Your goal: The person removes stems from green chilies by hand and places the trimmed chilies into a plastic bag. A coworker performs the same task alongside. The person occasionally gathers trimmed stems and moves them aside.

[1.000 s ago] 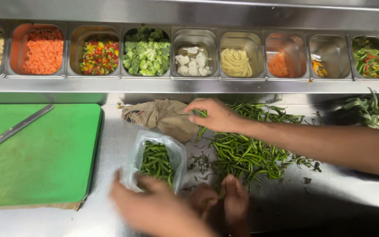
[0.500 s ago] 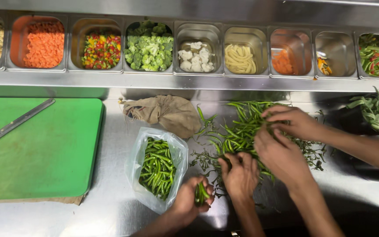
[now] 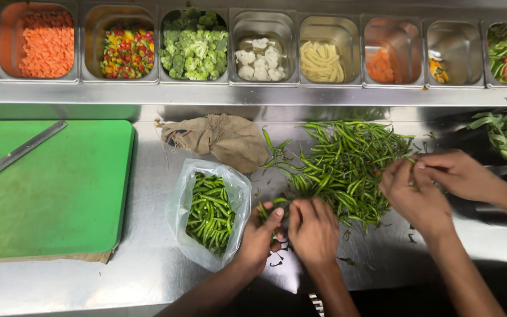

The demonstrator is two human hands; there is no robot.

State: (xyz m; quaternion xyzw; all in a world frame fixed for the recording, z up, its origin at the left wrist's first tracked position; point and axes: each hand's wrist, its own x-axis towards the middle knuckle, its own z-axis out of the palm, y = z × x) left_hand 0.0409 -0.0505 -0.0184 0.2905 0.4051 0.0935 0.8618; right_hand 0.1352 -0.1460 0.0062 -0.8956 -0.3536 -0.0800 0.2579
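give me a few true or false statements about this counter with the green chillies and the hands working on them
1. A clear bag holds green chillies. True.
2. The knife lies on a red board. False: on a green cutting board.
3. The left hand and right hand work at the edge of the loose chilli pile. True.
4. Only one person's hands show. False: another person's hands work at the pile's right.
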